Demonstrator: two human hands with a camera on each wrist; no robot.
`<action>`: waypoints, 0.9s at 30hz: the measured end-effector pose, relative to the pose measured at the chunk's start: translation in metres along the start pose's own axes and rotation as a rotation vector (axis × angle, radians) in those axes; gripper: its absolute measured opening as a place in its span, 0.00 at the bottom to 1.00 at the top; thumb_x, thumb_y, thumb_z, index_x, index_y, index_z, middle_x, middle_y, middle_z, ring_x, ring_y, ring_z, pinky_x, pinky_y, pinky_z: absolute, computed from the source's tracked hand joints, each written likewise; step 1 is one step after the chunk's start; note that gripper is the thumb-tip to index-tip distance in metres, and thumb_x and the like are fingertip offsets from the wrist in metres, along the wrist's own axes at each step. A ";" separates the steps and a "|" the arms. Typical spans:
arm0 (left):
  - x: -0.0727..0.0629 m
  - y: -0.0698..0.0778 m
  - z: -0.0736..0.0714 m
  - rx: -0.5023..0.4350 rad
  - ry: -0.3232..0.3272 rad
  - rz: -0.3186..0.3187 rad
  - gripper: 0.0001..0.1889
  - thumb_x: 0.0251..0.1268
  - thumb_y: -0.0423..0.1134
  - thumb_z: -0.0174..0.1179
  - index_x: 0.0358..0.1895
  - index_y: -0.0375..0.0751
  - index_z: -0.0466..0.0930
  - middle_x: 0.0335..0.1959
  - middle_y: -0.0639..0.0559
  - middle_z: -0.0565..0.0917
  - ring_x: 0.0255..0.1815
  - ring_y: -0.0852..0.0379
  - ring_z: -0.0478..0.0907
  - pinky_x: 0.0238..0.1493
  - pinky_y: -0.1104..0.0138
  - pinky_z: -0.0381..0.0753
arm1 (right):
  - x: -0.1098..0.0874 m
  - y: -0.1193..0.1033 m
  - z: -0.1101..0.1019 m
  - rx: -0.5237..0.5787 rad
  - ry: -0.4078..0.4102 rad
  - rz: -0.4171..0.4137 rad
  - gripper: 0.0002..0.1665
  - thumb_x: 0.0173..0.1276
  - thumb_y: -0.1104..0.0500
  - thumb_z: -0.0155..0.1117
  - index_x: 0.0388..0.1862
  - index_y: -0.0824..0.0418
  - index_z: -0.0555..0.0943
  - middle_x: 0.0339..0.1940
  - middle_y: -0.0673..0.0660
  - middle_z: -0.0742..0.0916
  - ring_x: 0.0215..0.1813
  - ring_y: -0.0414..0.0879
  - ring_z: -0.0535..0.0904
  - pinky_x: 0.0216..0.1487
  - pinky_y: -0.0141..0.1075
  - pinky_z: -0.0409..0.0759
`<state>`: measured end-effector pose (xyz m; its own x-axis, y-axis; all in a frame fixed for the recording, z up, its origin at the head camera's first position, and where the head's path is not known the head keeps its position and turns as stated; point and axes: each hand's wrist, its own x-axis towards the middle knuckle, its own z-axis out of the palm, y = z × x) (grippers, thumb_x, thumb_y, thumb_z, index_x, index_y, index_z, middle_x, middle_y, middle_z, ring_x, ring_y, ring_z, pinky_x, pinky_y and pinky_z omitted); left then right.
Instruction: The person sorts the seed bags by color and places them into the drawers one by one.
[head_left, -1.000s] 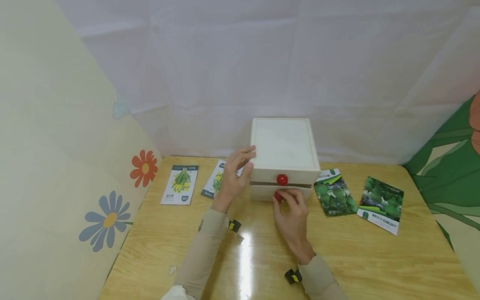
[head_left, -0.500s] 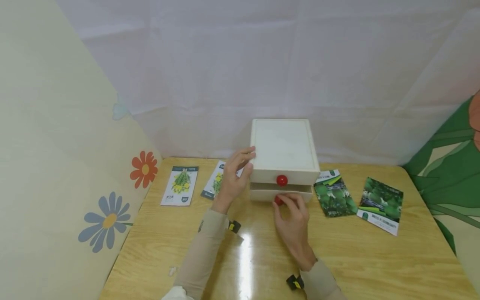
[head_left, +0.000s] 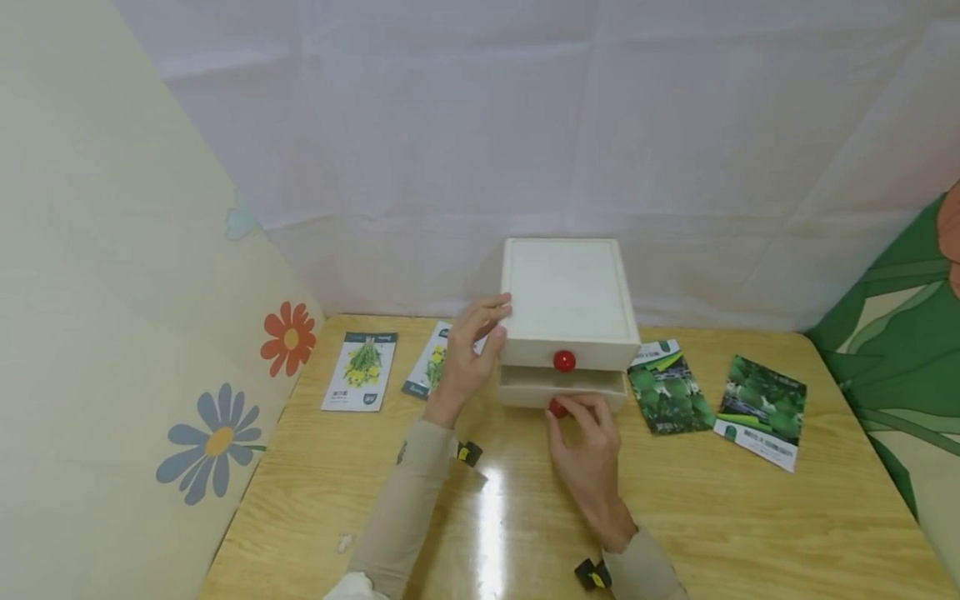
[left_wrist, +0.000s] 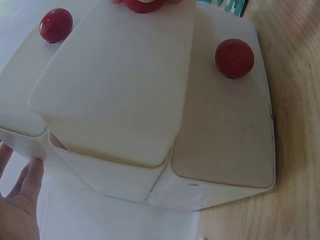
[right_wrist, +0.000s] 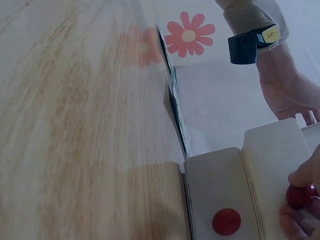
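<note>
A small white drawer cabinet (head_left: 566, 287) with round red knobs stands on the table against the back wall. Its middle drawer (left_wrist: 120, 70) sticks out between the upper and lower ones, which are closed. My right hand (head_left: 588, 450) pinches this drawer's red knob (head_left: 557, 407) between thumb and fingers; the right wrist view shows the same knob (right_wrist: 297, 196) partly covered by fingers. At the cabinet's left side, my left hand (head_left: 471, 358) rests its fingertips on the upper edge, its fingers fairly straight. In the head view, the lowest drawer is hidden beneath the pulled-out one.
Two seed packets lie left of the cabinet, a yellow-flowered one (head_left: 360, 372) and another (head_left: 429, 367) partly behind my left hand. On the right are two green packets, one near (head_left: 670, 387) and one farther out (head_left: 765, 412). A tiny pale scrap (head_left: 345, 542) lies front left.
My right hand has drawn the middle drawer toward me by its knob, and the gap above its front has widened. The left hand has stayed on the cabinet's side.
</note>
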<state>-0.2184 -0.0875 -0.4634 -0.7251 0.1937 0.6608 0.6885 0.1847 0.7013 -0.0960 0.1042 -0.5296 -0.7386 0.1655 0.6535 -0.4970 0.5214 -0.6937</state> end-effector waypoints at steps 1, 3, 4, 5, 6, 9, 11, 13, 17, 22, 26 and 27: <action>0.000 0.000 0.000 -0.003 -0.001 0.002 0.17 0.81 0.42 0.56 0.60 0.34 0.83 0.71 0.41 0.81 0.74 0.43 0.78 0.69 0.58 0.84 | -0.001 0.000 0.000 -0.001 -0.004 0.004 0.19 0.56 0.76 0.79 0.47 0.72 0.88 0.47 0.64 0.84 0.47 0.52 0.83 0.59 0.17 0.79; 0.000 -0.001 0.000 -0.010 -0.002 0.007 0.17 0.81 0.41 0.56 0.60 0.34 0.83 0.71 0.40 0.81 0.74 0.42 0.78 0.68 0.58 0.84 | -0.002 -0.001 -0.001 -0.006 -0.005 0.004 0.19 0.56 0.76 0.79 0.47 0.72 0.88 0.47 0.64 0.84 0.47 0.51 0.83 0.58 0.17 0.79; 0.000 -0.001 0.000 -0.013 -0.002 0.012 0.17 0.81 0.41 0.56 0.60 0.34 0.83 0.71 0.40 0.81 0.73 0.42 0.78 0.68 0.57 0.84 | -0.002 -0.001 -0.002 -0.009 -0.003 0.004 0.19 0.56 0.76 0.79 0.47 0.72 0.88 0.47 0.64 0.84 0.47 0.51 0.83 0.58 0.17 0.79; 0.000 -0.001 0.000 -0.014 -0.002 0.016 0.17 0.81 0.42 0.56 0.60 0.34 0.83 0.71 0.40 0.81 0.73 0.42 0.78 0.68 0.57 0.84 | -0.003 -0.002 -0.002 -0.011 -0.002 0.004 0.19 0.56 0.76 0.79 0.47 0.71 0.88 0.47 0.63 0.84 0.47 0.51 0.83 0.58 0.17 0.79; 0.000 -0.001 0.000 -0.013 -0.002 0.020 0.18 0.82 0.43 0.56 0.60 0.34 0.83 0.70 0.40 0.81 0.73 0.42 0.78 0.68 0.57 0.85 | -0.003 -0.002 -0.002 -0.013 0.001 0.001 0.19 0.56 0.76 0.79 0.47 0.71 0.88 0.46 0.63 0.84 0.47 0.51 0.83 0.58 0.17 0.79; 0.000 -0.002 0.000 -0.008 0.000 0.029 0.21 0.83 0.48 0.55 0.60 0.33 0.82 0.70 0.39 0.81 0.73 0.41 0.78 0.68 0.57 0.85 | -0.004 -0.003 -0.003 -0.020 0.011 -0.012 0.19 0.55 0.76 0.79 0.47 0.71 0.89 0.46 0.62 0.84 0.46 0.51 0.84 0.57 0.17 0.79; 0.000 -0.001 0.000 -0.007 0.002 0.031 0.23 0.84 0.51 0.54 0.60 0.33 0.82 0.70 0.39 0.81 0.73 0.42 0.78 0.68 0.58 0.85 | -0.004 -0.004 -0.003 -0.020 0.011 -0.014 0.19 0.55 0.76 0.79 0.47 0.71 0.89 0.46 0.62 0.84 0.46 0.51 0.84 0.57 0.17 0.79; 0.000 -0.001 0.000 -0.007 0.003 0.030 0.24 0.84 0.52 0.54 0.60 0.33 0.82 0.70 0.39 0.81 0.73 0.42 0.78 0.68 0.58 0.85 | -0.004 -0.005 -0.004 -0.020 0.009 -0.013 0.19 0.55 0.76 0.79 0.47 0.71 0.89 0.46 0.62 0.84 0.46 0.51 0.84 0.57 0.17 0.79; 0.001 0.000 0.000 -0.004 0.002 0.028 0.23 0.84 0.51 0.54 0.60 0.33 0.82 0.70 0.39 0.81 0.73 0.42 0.78 0.68 0.58 0.85 | -0.005 -0.006 -0.004 -0.022 0.011 -0.018 0.19 0.55 0.76 0.80 0.47 0.70 0.89 0.46 0.61 0.84 0.46 0.51 0.84 0.57 0.17 0.79; 0.001 0.001 0.000 -0.008 0.000 0.021 0.22 0.84 0.50 0.54 0.61 0.33 0.82 0.71 0.39 0.80 0.74 0.42 0.77 0.69 0.58 0.84 | -0.007 -0.005 -0.005 -0.021 0.030 -0.040 0.20 0.53 0.76 0.81 0.46 0.68 0.90 0.45 0.62 0.85 0.45 0.50 0.84 0.56 0.18 0.79; 0.000 0.000 0.000 0.003 -0.001 0.004 0.25 0.84 0.54 0.53 0.61 0.33 0.82 0.71 0.40 0.80 0.74 0.44 0.77 0.69 0.59 0.84 | -0.010 -0.005 -0.006 -0.007 0.033 -0.046 0.21 0.53 0.76 0.81 0.47 0.68 0.90 0.45 0.62 0.85 0.45 0.50 0.84 0.56 0.18 0.80; 0.000 0.000 0.000 0.006 -0.002 0.002 0.25 0.84 0.54 0.53 0.61 0.33 0.82 0.71 0.40 0.80 0.74 0.44 0.77 0.69 0.59 0.84 | -0.011 -0.005 -0.006 -0.004 0.033 -0.047 0.21 0.52 0.77 0.80 0.47 0.68 0.90 0.45 0.62 0.85 0.45 0.50 0.84 0.57 0.18 0.80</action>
<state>-0.2184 -0.0876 -0.4633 -0.7237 0.1960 0.6617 0.6900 0.1905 0.6983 -0.0827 0.1046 -0.5315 -0.6987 0.1684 0.6953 -0.5290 0.5326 -0.6607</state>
